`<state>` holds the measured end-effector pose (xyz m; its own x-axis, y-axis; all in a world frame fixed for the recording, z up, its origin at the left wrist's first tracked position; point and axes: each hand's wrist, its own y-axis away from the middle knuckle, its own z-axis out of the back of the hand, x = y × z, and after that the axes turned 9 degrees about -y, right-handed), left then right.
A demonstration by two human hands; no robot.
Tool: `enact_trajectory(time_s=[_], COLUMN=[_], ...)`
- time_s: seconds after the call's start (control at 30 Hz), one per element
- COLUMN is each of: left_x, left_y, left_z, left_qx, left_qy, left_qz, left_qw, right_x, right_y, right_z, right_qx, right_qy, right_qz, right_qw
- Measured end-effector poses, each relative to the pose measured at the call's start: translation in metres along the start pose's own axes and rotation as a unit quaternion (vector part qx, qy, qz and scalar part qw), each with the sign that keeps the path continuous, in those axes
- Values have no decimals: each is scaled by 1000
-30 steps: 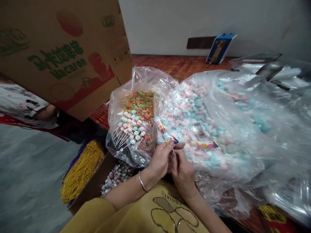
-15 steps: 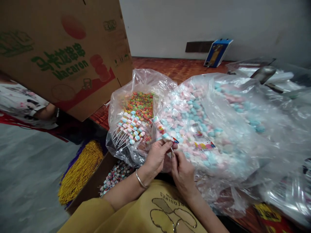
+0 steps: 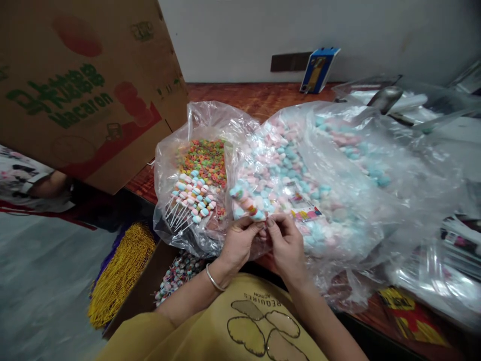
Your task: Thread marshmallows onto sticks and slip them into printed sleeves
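Observation:
Just in front of my body, a marshmallow skewer in pink, blue and orange tilts up and to the left, in what looks like a clear wrapper. My left hand is closed, its thumb and fingers pinching the lower end. Close beside it, my right hand is also closed, its thumb and fingertips at the same bottom end. The stick itself is hidden by my fingers. Behind my right hand, a printed clear wrapper lies on the marshmallows.
Left of my hands, several finished skewers lie in a plastic bag beside small colourful candy rings. A large cardboard box stands at left, with a person's arm below it. A metal scoop rests at back right.
My right fingers have come up from the stick to the skewer's lower end, beside my left. The wrapper's coloured end no longer shows there. The whole view has shifted somewhat.

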<state>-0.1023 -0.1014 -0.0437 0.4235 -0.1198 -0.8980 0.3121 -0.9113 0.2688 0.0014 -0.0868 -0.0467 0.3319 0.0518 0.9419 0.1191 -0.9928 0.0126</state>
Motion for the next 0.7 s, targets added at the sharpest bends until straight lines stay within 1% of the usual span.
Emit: enact_trajectory(time_s=[0.03,0.07,0.13,0.17,0.27,0.3,0.33,0.37,0.4,0.43,0.5,0.53,0.57,0.6,0.63,0.67,0.7], left_x=[1,1,-1,-2,-8,-9,-9,-9,-9,-8,-7,-7,-7,-6,-6,-5,-4], left_y=[-1,-1,-2,-1,2,3,3,3,3,2,-1,-2,-3,-3,-2,-1,1], left_z=[3,7,12,14,11,9,6,3,0,-3,-7,-8,-9,-9,-9,-8,-7], left_qx=[6,13,33,50,119,132,133,121,100,73,23,6,-4,-5,2,11,25], left_qy=[-14,-29,-34,-23,26,35,40,42,42,39,26,18,10,5,2,2,4], left_qz=[-9,-17,-24,-15,37,54,66,71,69,61,41,31,26,26,33,43,57], left_qw=[1000,999,999,998,992,989,988,989,992,995,999,999,1000,1000,999,999,998], right_x=[5,10,20,24,27,26,24,21,18,16,11,10,8,7,5,3,1], right_y=[-1,-2,-5,-5,-6,-5,-4,-1,2,6,15,19,23,26,28,29,30], right_z=[3,6,13,16,24,25,25,25,24,22,19,18,18,17,17,17,16], right_qx=[32,68,127,147,188,195,196,188,171,149,99,76,55,39,31,27,30], right_qy=[-49,-97,-172,-200,-253,-261,-263,-257,-240,-206,-88,-14,56,111,144,162,164], right_qz=[-68,-135,-240,-275,-333,-339,-337,-324,-298,-258,-135,-61,8,61,91,101,94], right_qw=[996,984,947,929,889,883,882,891,908,932,982,995,997,991,985,981,982])
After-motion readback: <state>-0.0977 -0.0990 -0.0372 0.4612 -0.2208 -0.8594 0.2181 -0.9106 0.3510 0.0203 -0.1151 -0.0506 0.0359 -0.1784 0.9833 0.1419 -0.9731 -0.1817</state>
